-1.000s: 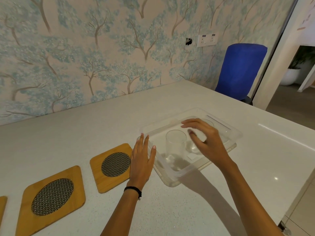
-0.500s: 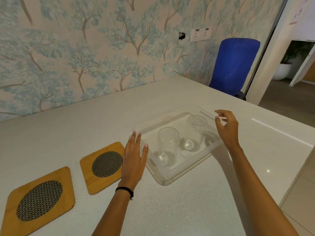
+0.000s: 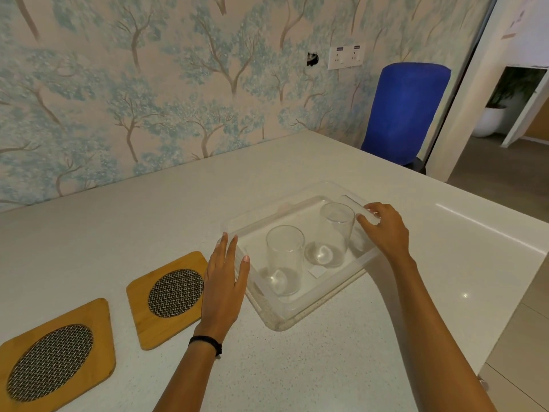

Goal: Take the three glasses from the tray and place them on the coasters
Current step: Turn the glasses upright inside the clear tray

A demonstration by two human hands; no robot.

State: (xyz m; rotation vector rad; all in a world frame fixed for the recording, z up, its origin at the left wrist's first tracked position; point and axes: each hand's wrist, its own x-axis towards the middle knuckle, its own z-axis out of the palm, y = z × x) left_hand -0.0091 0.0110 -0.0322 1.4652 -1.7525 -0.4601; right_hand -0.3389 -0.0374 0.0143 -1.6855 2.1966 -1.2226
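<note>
A: What does the person wear?
B: Both forearms are bare, without sleeves. A thin black band circles the left wrist. The hands, left hand and right hand, wear no gloves.

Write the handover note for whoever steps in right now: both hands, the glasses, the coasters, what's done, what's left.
Left hand: flat and open, resting against the left rim of the clear plastic tray, holding nothing.
Right hand: on the tray's far right edge beside the farther clear glass; fingers curl over the rim, not gripping a glass.
Two glasses in view, both upright in the tray; the nearer clear glass stands by the left hand. A third is not visible.
Two square wooden coasters with mesh centres, and, lie bare left of the tray.
Done: nothing placed on these. Left: move the glasses onto coasters.
</note>
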